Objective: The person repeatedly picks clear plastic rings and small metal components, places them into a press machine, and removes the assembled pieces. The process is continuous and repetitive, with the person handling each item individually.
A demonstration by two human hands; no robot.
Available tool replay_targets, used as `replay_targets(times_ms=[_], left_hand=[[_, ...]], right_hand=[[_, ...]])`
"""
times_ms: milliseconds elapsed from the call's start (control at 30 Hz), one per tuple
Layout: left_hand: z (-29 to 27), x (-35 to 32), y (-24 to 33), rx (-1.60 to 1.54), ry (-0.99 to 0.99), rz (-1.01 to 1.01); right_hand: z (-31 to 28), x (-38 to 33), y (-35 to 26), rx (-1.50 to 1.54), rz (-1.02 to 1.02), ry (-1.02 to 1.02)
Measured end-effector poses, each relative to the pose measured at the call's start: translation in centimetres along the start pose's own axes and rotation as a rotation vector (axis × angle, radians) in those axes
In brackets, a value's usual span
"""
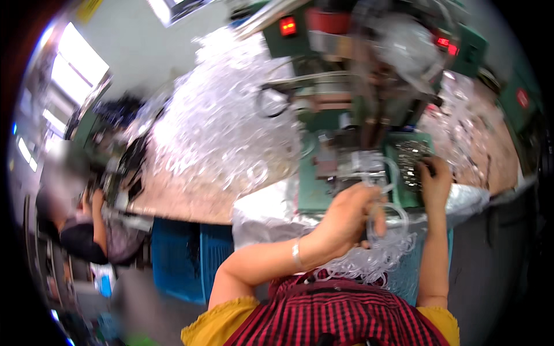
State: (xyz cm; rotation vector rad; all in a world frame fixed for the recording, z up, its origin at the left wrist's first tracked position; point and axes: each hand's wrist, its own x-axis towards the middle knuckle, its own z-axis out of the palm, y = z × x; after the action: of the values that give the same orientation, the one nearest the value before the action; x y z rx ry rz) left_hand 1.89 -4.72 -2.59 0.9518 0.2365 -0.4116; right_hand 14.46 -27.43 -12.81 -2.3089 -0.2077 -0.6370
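My left hand (349,216) is closed on a clear plastic tube (398,216) bent into loops, just in front of the green machine base (313,193). One loop rises beside the machine's metal fixture (367,163); whether they touch is unclear. My right hand (437,179) reaches into a pile of small shiny metal parts (410,164) on a green tray (426,140). Its fingertips are pinched together at the pile's right side, and what they hold is too small to make out. Below my left hand, more looped clear tubes (369,262) lie heaped in front of my apron.
A large heap of clear tubes (225,127) covers the table (179,199) left of the machine. More clear pieces (461,127) lie at the right. Blue crates (176,251) stand under the table's front edge. Another person's hands (95,202) work at the far left.
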Motion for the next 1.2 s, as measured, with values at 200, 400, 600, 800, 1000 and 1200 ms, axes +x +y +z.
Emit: replay_targets(times_ms=[200,400,600,800,1000,1200], left_hand=[[-4.2,-1.1,-0.3,0.203,-0.284,0.034],[-18.0,-7.3,3.5,1.867,0.924,0.528],[-27.1,-8.5,3.2,2.032,0.966,0.136],[-18.8,-13.9,11.7,2.008,1.131,0.512],[-23.2,-4.7,8.4,1.372,0.873,0.726],[-24.7,-2.2,6.1,1.24,0.774,0.46]], right_hand=[[0.2,0.2,-2.8,-0.171,-0.065,-0.027],[-0.7,-0.6,-1.3,-0.203,-0.218,0.037],[0.3,0.8,-4.1,0.019,-0.122,-0.025],[-0.8,0.9,-4.3,0.113,-0.102,-0.112],[1.2,1.2,-4.0,0.45,0.132,-0.132],[-3.5,-2.3,-3.6,0.348,0.207,-0.09]])
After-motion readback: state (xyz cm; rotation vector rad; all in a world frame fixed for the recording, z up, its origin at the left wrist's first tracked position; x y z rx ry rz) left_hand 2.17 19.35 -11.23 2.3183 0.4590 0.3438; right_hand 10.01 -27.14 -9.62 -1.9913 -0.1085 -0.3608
